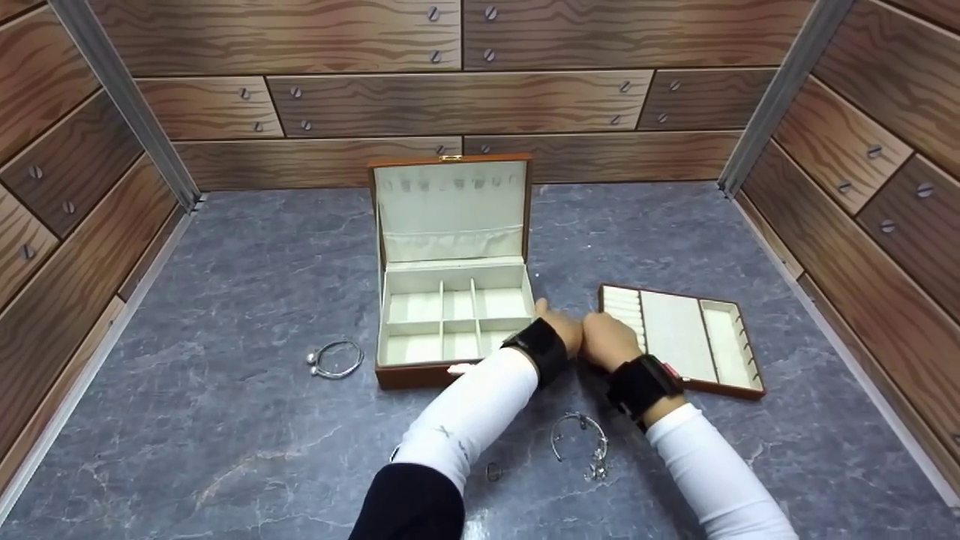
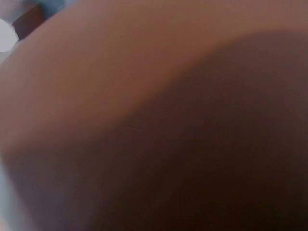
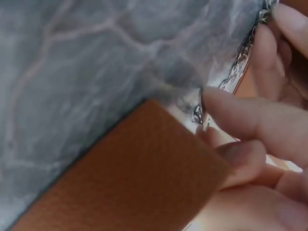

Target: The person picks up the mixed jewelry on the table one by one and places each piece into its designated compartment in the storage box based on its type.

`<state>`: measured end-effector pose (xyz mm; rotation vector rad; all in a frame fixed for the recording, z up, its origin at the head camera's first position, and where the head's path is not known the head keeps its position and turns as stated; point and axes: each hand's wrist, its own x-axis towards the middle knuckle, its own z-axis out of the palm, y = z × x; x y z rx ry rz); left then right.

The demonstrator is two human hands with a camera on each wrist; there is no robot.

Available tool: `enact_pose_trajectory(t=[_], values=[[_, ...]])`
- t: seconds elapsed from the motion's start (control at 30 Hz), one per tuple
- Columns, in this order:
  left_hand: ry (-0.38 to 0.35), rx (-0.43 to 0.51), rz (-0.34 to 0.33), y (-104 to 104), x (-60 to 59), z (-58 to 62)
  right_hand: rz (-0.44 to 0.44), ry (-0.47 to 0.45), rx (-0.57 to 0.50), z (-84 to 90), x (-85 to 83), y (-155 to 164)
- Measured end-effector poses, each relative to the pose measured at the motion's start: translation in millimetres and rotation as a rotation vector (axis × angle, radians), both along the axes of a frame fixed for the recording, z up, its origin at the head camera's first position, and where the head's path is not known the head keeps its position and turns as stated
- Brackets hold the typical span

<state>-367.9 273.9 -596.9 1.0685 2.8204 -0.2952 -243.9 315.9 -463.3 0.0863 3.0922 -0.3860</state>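
Silver chain: we see a fine silver chain (image 3: pixel 240 53) in the right wrist view, running between the fingers of both hands, just above the grey marbled bench (image 1: pixel 225 300) and beside the corner of the tan box (image 1: pixel 450 300).
Right hand: our right hand (image 1: pixel 611 341) sits between the box and the removed tray (image 1: pixel 682 337); its fingers (image 3: pixel 250 113) are curled and pinch the chain near a small ring or clasp.
Left hand: our left hand (image 1: pixel 559 330) meets the right one at the box's right front corner; fingers at the top of the right wrist view seem to hold the chain's upper run, but we cannot tell their closure for certain, and the left wrist view is a blur.
Handling: we judge the chain light, limp, slippery and prone to tangle; best held at the clasp end, with the rest supported.
Box: lid upright, 6 cream compartments showing nothing inside.
Other pieces: 1 bangle (image 1: pixel 336 360) lies left of the box, 1 charm bracelet (image 1: pixel 581 442) and 1 small ring (image 1: pixel 493 472) lie near our sleeves.
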Motion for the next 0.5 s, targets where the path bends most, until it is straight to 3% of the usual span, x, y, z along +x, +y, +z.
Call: enact_pose_trajectory(t=[0.03,0.07,0.1,0.17,0.3,0.4,0.5], values=[[0.018,0.025,0.004,1,-1.5,-5.2,0.002,-0.006,-0.001,0.2,0.0,0],[0.038,0.055,-0.006,6,-11.8,-24.1,0.004,-0.014,-0.002,0.5,0.3,0],[-0.009,0.037,0.011,4,-4.4,-11.2,0.004,-0.022,-0.002,0.9,0.6,0],[-0.032,0.051,-0.012,-12,18.6,26.7,0.001,-0.041,-0.005,1.6,1.5,0],[-0.153,0.096,0.028,-48,72.1,120.8,0.007,-0.062,-0.025,3.2,3.0,2],[-0.202,0.26,0.044,-67,87.4,156.5,0.033,-0.032,-0.097,5.7,3.2,4],[-0.243,0.426,0.02,-75,85.3,168.4,0.099,0.04,-0.202,11.4,2.9,7]])
